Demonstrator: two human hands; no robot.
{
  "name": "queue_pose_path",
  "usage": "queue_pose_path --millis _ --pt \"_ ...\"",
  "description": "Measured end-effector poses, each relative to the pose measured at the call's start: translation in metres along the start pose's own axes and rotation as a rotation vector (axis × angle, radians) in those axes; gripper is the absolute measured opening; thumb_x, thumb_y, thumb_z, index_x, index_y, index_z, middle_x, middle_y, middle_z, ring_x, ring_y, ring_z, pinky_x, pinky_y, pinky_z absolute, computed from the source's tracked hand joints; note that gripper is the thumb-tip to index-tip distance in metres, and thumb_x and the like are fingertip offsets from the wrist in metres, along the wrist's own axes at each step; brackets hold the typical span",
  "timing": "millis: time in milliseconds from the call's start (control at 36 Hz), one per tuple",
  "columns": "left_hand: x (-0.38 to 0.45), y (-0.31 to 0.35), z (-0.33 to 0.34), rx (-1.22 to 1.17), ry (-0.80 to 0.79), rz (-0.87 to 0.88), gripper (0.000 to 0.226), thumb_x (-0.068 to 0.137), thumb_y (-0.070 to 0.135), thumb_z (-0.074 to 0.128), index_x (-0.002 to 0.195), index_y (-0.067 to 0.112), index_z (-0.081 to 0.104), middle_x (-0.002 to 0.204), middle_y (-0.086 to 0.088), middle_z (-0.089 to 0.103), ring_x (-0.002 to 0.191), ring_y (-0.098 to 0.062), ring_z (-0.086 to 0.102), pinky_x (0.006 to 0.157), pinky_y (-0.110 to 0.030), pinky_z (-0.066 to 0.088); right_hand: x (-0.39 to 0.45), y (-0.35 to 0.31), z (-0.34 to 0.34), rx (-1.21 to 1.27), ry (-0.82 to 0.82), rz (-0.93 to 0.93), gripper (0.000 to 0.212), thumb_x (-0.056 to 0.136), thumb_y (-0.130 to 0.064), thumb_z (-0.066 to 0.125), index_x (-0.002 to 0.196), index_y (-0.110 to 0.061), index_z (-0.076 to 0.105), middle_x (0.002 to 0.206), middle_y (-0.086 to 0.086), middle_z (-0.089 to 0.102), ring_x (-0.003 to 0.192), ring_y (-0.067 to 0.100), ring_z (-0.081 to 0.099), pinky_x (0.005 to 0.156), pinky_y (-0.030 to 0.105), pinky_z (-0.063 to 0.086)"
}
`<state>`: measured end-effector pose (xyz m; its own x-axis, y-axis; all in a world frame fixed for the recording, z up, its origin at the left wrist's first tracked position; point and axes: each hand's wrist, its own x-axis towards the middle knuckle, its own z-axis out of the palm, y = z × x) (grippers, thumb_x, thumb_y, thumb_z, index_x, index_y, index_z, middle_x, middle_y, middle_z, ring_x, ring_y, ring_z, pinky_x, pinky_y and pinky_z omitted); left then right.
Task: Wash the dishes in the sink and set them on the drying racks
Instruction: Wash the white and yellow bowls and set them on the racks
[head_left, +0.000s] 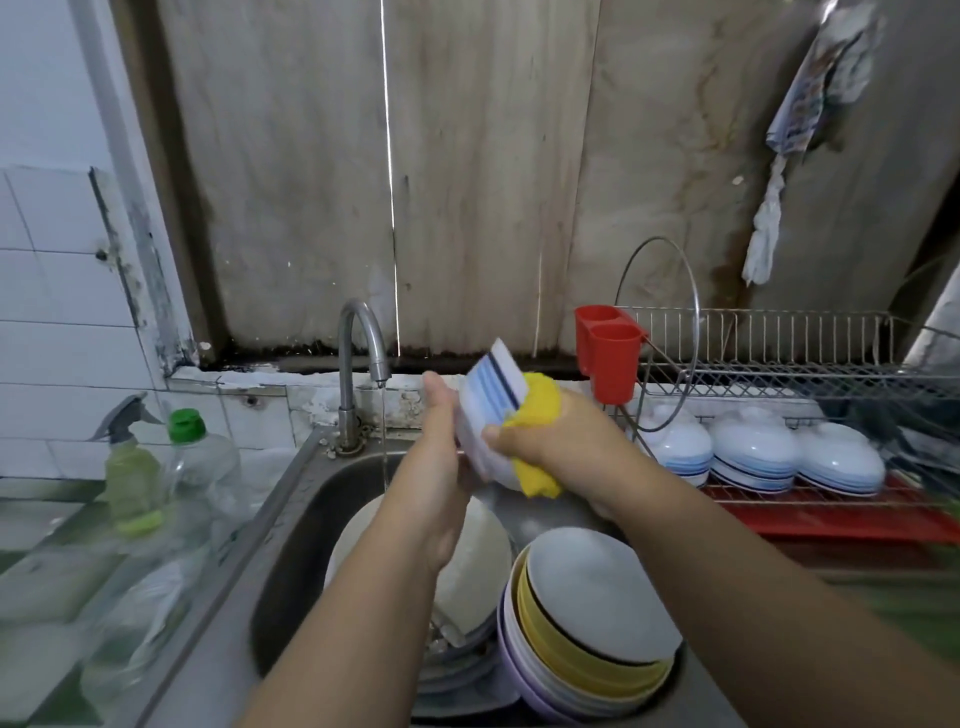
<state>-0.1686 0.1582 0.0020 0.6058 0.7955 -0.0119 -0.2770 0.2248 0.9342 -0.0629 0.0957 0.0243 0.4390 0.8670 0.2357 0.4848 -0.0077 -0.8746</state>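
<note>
Above the sink (291, 525), beside the running tap (363, 353), the left hand (441, 441) holds a blue-striped bowl (488, 410) tilted on edge, fingers curled behind it. The right hand (545, 431) presses a yellow cloth (540, 415) against the bowl, thumb on its rim. Below, stacked plates (587, 613) fill the basin. Rightward, upturned bowls (753, 452) sit on the drying rack (779, 364).

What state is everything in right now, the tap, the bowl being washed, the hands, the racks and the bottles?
Tap: running, thin stream.
Striped bowl: held over the sink, tilted.
Left hand: grips the bowl.
Right hand: presses a yellow sponge on it.
Stacked bowls: in the sink, unwashed.
Lower rack: three bowls upside down.
Upper rack: a glass lid upright.
Green-capped bottle: closed.
</note>
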Motion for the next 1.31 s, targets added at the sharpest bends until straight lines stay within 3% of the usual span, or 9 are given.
queue_pose_path --millis 194,333,667,778,861,917,1000,1139,1306 --pt "-0.004 -0.027 -0.027 -0.116 0.452 -0.261 0.059 0.097 0.049 0.043 0.145 0.014 0.038 0.149 -0.01 0.036 0.136 -0.029 0.033 0.109 -0.044 0.029 -0.008 0.028 0.001 1.086 0.048 0.368 0.022 0.089 -0.03 0.06 0.084 -0.015 0.074 0.087 0.011 0.074 0.075 0.026 0.07 0.079 0.046 0.054" --pt "0.001 -0.04 -0.033 -0.624 0.155 -0.363 0.059 0.094 0.054 0.042 0.132 0.011 0.051 0.123 -0.018 0.062 0.113 -0.038 0.057 0.092 -0.051 0.047 -0.015 0.041 0.013 1.29 -0.067 0.432 0.046 0.082 -0.046 0.057 0.115 -0.016 0.067 0.114 0.015 0.068 0.101 0.034 0.066 0.078 0.058 0.052" --pt "0.001 -0.045 -0.054 -0.506 0.359 -0.049 0.043 0.088 0.052 0.055 0.114 0.019 0.065 0.105 -0.009 0.072 0.1 -0.033 0.066 0.093 -0.056 0.048 -0.006 0.049 0.004 0.814 0.272 0.498 0.026 0.087 -0.025 0.063 0.109 -0.012 0.063 0.108 0.012 0.068 0.092 0.03 0.065 0.089 0.047 0.051" --pt "-0.006 -0.044 -0.042 -0.311 0.503 0.077 0.029 0.09 0.046 0.057 0.097 0.02 0.068 0.098 -0.004 0.073 0.091 -0.025 0.069 0.086 -0.047 0.054 -0.016 0.027 0.017 0.533 0.143 0.273 0.003 0.085 -0.018 0.067 0.088 -0.019 0.068 0.098 0.009 0.071 0.082 0.023 0.066 0.082 0.042 0.054" --pt "-0.01 -0.042 -0.034 -0.255 0.541 0.149 0.022 0.092 0.04 0.057 0.09 0.021 0.066 0.088 -0.003 0.072 0.084 -0.024 0.068 0.081 -0.043 0.056 -0.032 0.023 0.04 0.216 -0.003 -0.034 0.032 0.087 -0.01 0.063 0.116 -0.023 0.064 0.117 -0.014 0.063 0.102 0.004 0.06 0.093 0.027 0.049" --pt "-0.013 -0.04 -0.035 -0.218 0.557 0.189 0.021 0.093 0.038 0.057 0.084 0.02 0.064 0.079 0.0 0.07 0.076 -0.021 0.066 0.076 -0.039 0.056 -0.04 0.027 0.044 0.167 -0.051 -0.153 0.039 0.086 -0.014 0.058 0.123 -0.027 0.058 0.084 -0.035 0.063 0.078 -0.011 0.058 0.074 0.012 0.048" --pt "-0.013 -0.038 -0.044 -0.166 0.58 0.247 0.022 0.093 0.036 0.057 0.078 0.021 0.064 0.07 0.007 0.068 0.065 -0.012 0.065 0.063 -0.026 0.055 -0.047 0.03 0.028 0.183 -0.103 -0.144 0.03 0.088 -0.008 0.056 0.095 -0.036 0.067 0.042 -0.012 0.052 0.039 0.005 0.042 0.043 0.016 0.036" --pt "-0.017 -0.03 -0.041 -0.142 0.573 0.237 0.019 0.093 0.036 0.056 0.091 0.02 0.066 0.075 0.008 0.068 0.066 -0.01 0.064 0.062 -0.025 0.052 -0.034 0.027 0.022 -0.078 -0.053 -0.155 0.027 0.092 -0.018 0.057 0.07 -0.032 0.063 0.038 -0.018 0.049 0.04 0.0 0.046 0.045 0.01 0.037" --pt "-0.021 -0.021 -0.035 -0.002 0.568 0.24 0.014 0.094 0.038 0.054 0.087 0.027 0.058 0.08 0.009 0.063 0.074 -0.008 0.06 0.068 -0.028 0.049 -0.03 0.02 0.028 0.194 -0.031 -0.057 0.027 0.09 0.0 0.049 0.072 -0.006 0.068 0.039 0.001 0.048 0.04 0.012 0.044 0.047 0.024 0.039"
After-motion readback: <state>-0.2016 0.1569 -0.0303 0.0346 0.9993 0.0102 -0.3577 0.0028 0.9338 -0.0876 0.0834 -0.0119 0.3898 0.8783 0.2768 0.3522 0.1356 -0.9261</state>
